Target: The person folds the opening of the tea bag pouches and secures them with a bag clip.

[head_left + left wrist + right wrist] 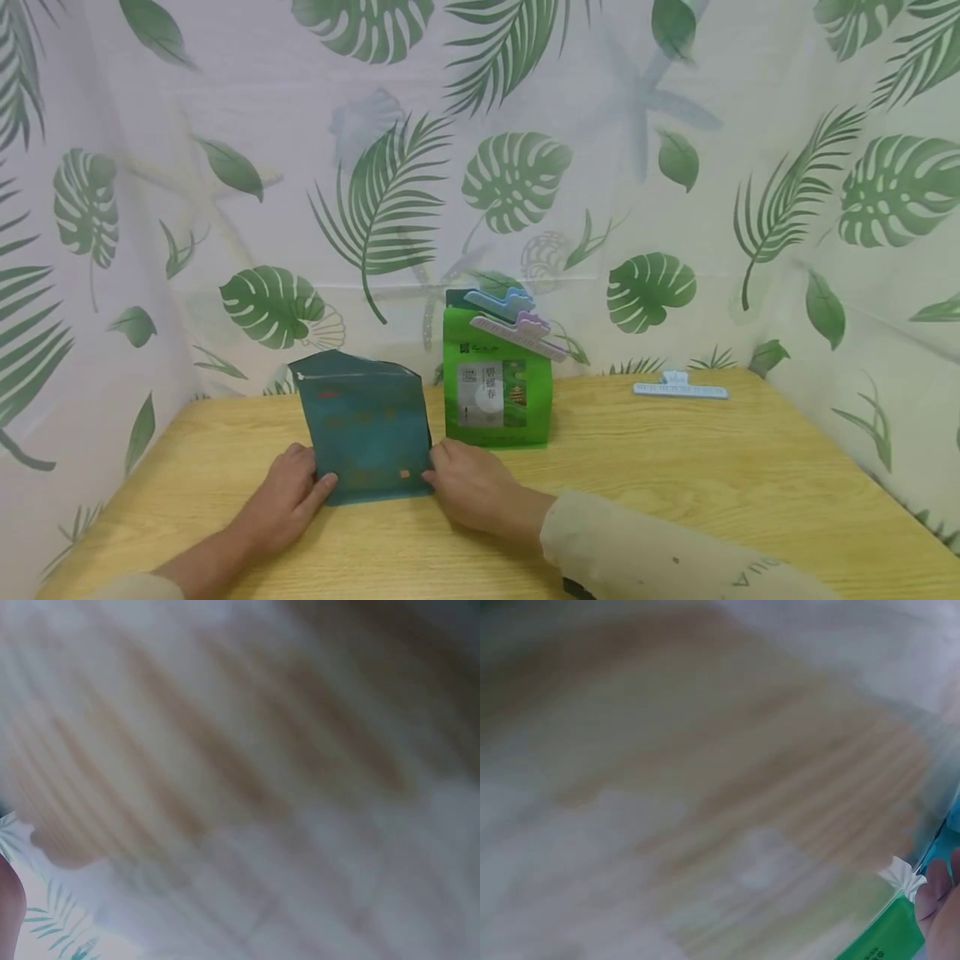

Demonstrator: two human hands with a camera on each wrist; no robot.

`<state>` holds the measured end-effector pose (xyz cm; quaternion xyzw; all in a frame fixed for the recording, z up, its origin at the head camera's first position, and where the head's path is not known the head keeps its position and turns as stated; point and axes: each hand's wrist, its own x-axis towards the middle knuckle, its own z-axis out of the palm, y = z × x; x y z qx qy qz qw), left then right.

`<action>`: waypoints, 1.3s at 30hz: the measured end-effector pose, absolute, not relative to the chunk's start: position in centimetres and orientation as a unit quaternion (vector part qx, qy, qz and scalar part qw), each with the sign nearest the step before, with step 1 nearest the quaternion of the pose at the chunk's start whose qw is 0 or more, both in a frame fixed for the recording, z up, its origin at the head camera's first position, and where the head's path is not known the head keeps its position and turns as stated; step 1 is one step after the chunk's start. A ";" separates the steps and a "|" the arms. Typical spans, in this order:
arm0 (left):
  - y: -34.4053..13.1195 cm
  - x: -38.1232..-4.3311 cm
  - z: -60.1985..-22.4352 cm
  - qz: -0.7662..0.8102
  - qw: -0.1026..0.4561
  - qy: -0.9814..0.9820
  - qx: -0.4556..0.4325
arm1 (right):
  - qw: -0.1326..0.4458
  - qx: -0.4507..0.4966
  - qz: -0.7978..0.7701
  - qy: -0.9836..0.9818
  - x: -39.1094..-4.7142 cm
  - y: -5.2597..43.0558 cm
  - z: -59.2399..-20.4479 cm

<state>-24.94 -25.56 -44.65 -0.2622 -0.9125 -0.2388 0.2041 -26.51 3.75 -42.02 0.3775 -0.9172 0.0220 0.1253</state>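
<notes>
A teal pouch [367, 433] stands upright on the wooden table in front of me, its top edges spread apart. My left hand [285, 504] grips its lower left side, thumb on the front and fingers around the edge. Low on the right side, my right hand [474, 487] pinches the pouch's edge with curled fingers. The right wrist view catches only part of that hand [941, 907] beside the teal pouch [946, 844]. Blur covers most of both wrist views.
Behind the right hand stands a bright green tea bag [498, 435], with a purple clip [517, 331] slanting across its top. A blue clip [498, 302] sits on a dark top edge behind it. Another blue clip [678, 390] lies at the table's back right, near the leaf-print backdrop [585, 317].
</notes>
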 end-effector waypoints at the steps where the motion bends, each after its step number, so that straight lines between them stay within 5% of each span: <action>1: -25.4 -25.0 -44.7 -0.237 0.204 -0.913 -0.263 | 0.128 0.380 0.024 -0.916 -26.5 4.0 -42.0; 18: -23.8 -24.6 -44.3 -0.320 0.143 -0.906 -0.237 | 0.127 0.402 0.072 -0.904 -26.4 6.6 -42.7; 39: -19.7 -25.3 -44.0 -0.207 0.193 -0.906 -0.316 | 0.183 0.418 0.075 -0.887 -26.4 11.3 -43.2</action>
